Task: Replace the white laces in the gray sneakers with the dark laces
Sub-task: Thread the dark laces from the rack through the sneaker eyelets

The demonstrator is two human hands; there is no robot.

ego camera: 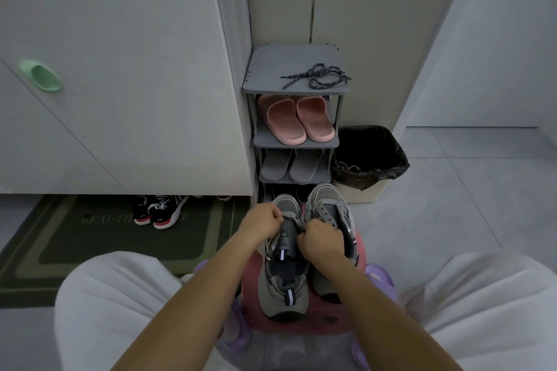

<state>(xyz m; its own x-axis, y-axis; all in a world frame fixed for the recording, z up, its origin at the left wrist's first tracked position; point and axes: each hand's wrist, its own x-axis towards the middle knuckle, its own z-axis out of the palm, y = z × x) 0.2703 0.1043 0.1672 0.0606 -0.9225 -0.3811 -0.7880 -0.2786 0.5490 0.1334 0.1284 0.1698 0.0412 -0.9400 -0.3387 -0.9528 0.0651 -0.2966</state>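
Two gray sneakers stand side by side on a pink stool (304, 321) between my knees. The left sneaker (284, 283) has a dark lace running through its front eyelets. My left hand (262, 220) pinches one end of that lace at the shoe's left side. My right hand (321, 239) grips the other end at its right side. The right sneaker (333, 208) shows bare eyelets with no lace that I can see. A second dark speckled lace (318, 77) lies coiled on top of the gray shoe rack (271, 75).
The rack holds pink slippers (297, 119) and gray slippers (291, 167) on lower shelves. A bin with a black liner (369, 153) stands to its right, white laces inside. Black-and-red sneakers (159, 209) sit on a green mat (90, 238) under a white cabinet at left.
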